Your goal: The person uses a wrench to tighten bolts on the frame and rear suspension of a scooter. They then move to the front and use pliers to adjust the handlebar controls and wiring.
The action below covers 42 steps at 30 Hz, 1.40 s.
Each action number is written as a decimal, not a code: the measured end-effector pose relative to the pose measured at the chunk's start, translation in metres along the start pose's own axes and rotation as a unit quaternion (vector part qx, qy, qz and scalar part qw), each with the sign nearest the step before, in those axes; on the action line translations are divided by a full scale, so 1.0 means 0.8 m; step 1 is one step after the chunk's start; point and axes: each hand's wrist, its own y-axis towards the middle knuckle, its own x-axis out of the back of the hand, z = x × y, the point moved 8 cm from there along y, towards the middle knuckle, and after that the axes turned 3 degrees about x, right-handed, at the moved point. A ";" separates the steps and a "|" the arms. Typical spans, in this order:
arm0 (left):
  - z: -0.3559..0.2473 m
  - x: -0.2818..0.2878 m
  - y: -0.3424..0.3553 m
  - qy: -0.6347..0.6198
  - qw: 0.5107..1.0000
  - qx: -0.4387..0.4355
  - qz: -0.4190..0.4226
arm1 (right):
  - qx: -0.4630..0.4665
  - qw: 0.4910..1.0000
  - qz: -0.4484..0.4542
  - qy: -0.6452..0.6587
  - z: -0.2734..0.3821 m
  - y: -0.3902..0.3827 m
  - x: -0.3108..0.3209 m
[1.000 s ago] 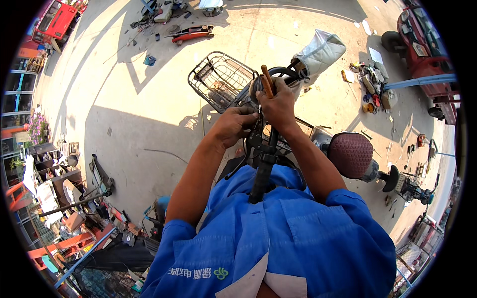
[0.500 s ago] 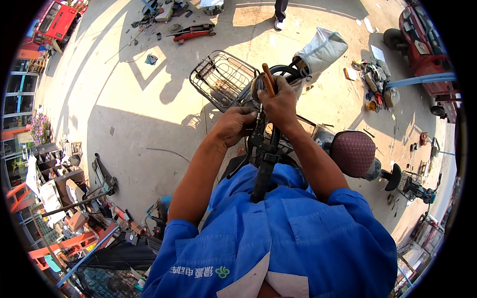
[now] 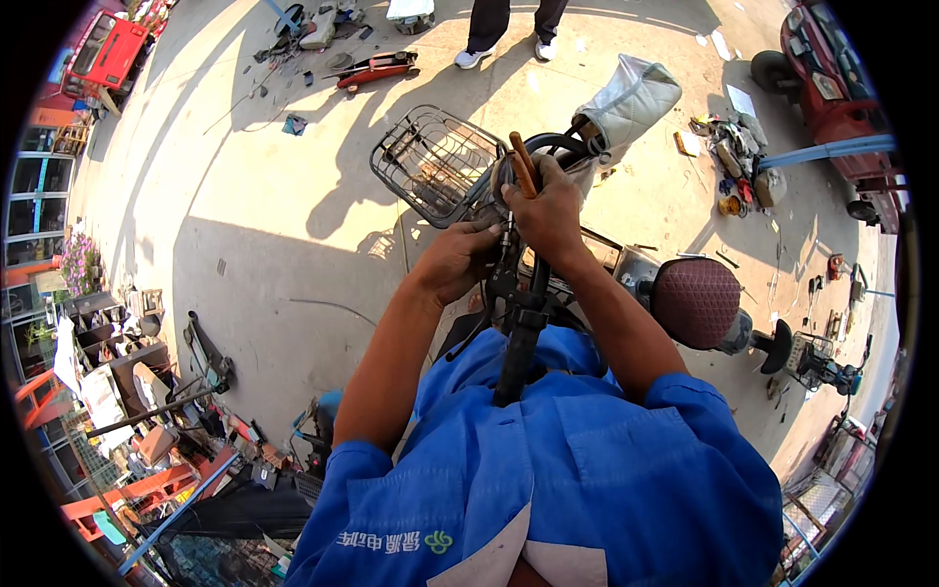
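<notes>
My right hand (image 3: pixel 550 215) is closed around a pair of pliers (image 3: pixel 523 166) with orange-brown handles pointing up and away. The jaws are hidden by my fingers, beside the handlebar of an electric bike. My left hand (image 3: pixel 456 262) is closed too, its thumb and fingers pinched at a brake cable (image 3: pixel 508 235) with a silver fitting, just left of the right hand. Directly below both hands are the black brake lever bracket (image 3: pixel 503 284) and the black handlebar grip (image 3: pixel 518 360), which points at my blue shirt.
Beyond my hands is the wire basket (image 3: pixel 419 147), with a silvery hand cover (image 3: pixel 631 103) on the far handlebar end. The maroon quilted seat (image 3: pixel 696 303) lies right. A red floor jack (image 3: pixel 380 68), scrap piles and a standing person's legs (image 3: pixel 486 24) are farther off.
At the far edge, the other person's second leg has come into view. My left hand has shifted slightly down; my right hand keeps the pliers in nearly the same place.
</notes>
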 end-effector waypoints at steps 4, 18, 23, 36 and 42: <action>0.001 0.005 -0.005 0.049 0.999 -0.019 0.006 | 0.003 1.000 -0.001 0.003 0.008 0.000 0.002; -0.001 -0.006 -0.015 0.023 0.999 -0.040 -0.021 | 0.004 0.989 0.145 -0.037 0.009 0.007 -0.006; 0.001 -0.007 -0.014 0.004 0.999 -0.051 -0.007 | -0.074 0.946 0.311 0.049 -0.007 -0.001 -0.010; 0.013 0.003 -0.013 -0.031 0.998 -0.045 -0.022 | -0.101 0.922 0.349 0.130 -0.012 -0.007 -0.023; 0.004 -0.011 -0.021 -0.041 0.994 -0.086 -0.047 | -0.065 0.914 0.385 0.111 -0.007 -0.005 -0.023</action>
